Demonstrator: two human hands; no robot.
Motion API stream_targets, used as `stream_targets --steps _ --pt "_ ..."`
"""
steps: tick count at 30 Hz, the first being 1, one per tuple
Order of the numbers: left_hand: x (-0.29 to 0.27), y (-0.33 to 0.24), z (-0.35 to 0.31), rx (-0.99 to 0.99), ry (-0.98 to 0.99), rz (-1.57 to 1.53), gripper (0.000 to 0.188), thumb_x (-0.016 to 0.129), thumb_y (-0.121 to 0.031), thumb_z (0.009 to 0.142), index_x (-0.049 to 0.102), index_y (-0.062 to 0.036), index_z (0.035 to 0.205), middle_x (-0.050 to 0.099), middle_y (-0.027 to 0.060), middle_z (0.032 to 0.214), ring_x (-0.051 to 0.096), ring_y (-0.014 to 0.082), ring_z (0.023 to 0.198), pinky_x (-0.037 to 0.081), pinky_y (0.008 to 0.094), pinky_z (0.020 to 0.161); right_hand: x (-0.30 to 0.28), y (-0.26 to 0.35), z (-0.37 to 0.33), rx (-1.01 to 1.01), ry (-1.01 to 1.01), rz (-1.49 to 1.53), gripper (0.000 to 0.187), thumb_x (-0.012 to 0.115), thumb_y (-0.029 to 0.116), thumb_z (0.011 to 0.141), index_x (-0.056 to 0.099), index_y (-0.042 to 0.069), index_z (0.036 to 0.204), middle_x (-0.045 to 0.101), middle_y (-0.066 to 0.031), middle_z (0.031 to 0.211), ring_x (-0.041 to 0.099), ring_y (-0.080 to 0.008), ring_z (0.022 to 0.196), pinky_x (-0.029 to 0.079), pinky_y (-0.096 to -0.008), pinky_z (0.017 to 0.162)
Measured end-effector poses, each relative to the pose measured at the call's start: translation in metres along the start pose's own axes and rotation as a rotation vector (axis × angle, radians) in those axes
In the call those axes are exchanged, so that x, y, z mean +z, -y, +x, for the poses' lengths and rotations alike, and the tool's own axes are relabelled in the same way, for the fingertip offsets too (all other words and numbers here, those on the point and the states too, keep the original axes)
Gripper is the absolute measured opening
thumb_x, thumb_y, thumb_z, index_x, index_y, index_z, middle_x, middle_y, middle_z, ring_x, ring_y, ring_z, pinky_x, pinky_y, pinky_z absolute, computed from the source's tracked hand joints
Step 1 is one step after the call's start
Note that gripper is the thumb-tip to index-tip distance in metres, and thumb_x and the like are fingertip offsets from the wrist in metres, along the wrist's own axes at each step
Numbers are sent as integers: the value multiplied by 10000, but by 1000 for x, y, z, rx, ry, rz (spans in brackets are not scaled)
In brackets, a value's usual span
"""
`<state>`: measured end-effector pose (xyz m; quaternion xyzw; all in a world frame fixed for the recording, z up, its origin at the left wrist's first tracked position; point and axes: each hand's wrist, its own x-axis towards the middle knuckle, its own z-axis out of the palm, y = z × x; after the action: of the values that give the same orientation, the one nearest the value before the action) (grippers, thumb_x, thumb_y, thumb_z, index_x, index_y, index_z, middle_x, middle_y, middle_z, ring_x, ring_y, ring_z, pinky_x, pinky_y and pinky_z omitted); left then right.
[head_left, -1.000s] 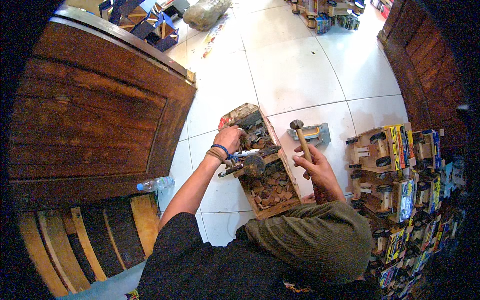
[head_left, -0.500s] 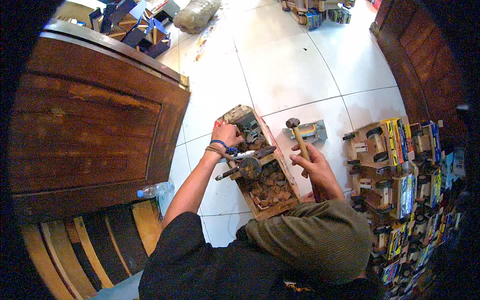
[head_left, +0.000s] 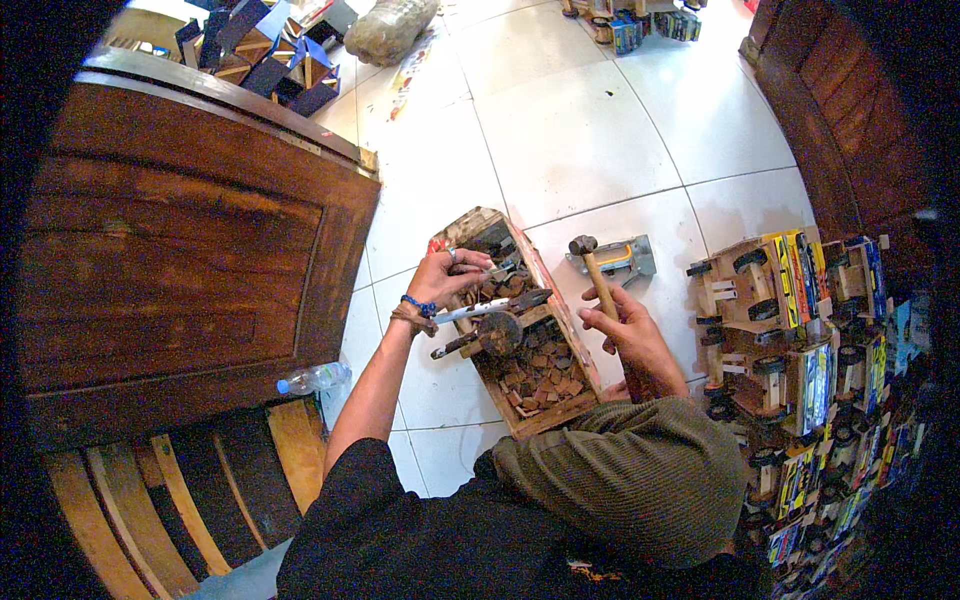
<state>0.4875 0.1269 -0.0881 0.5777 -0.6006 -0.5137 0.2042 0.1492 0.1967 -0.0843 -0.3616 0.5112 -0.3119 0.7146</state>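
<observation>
My right hand [head_left: 640,335] grips the wooden handle of a hammer [head_left: 598,278], its dark metal head pointing up and away. My left hand [head_left: 452,277] is over the far part of a long wooden box [head_left: 556,412], its thumb and fingers pinched together; what is between them is too small to make out. Small brown wood pieces [head_left: 545,375] fill the near part of the box. Across its middle lie a dark-headed tool with a pale handle [head_left: 530,300] and a round dark object [head_left: 499,334]. A grey staple gun [head_left: 638,262] lies beyond the hammer.
Rows of wooden toy trucks [head_left: 760,285] stand along the right. A wooden door panel [head_left: 180,260] is at left, with a plastic bottle [head_left: 315,378] and wooden slats [head_left: 190,505] near it. Dark blue pieces [head_left: 265,60] and a filled sack [head_left: 392,30] lie at the back.
My left hand has lifted from among the box's contents and turned, its pinched fingers now above them. The right hand and hammer have hardly moved.
</observation>
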Motion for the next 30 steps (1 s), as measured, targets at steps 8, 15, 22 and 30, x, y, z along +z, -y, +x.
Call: stream_targets --steps 8,15,22,30 --pt "-8 13 6 118 14 457 341 726 -24 847 709 -72 1184 667 158 1294 653 267 1185 523 358 1021 -2 -1 1 14 8 33 344 770 276 901 635 124 1178 618 26 863 567 -64 768 383 -223 535" --pt "14 30 14 121 129 790 350 752 -221 808 709 -104 1135 692 199 1075 673 390 1031 555 467 888 -3 -5 1 93 -13 -14 338 773 269 899 635 128 1174 599 37 881 568 -63 786 371 -220 544" --pt "14 44 51 205 136 1105 212 716 -172 783 671 -45 947 702 214 903 700 408 889 577 525 753 -2 -10 2 -1 -11 5 379 770 306 896 628 114 1191 622 23 825 501 -56 658 367 -223 495" --pt "25 47 52 181 113 1114 176 649 -69 762 669 -53 935 695 209 872 695 415 864 582 514 730 -6 -4 -2 46 -5 40 346 772 281 896 629 117 1166 629 23 906 571 -62 803 367 -220 561"
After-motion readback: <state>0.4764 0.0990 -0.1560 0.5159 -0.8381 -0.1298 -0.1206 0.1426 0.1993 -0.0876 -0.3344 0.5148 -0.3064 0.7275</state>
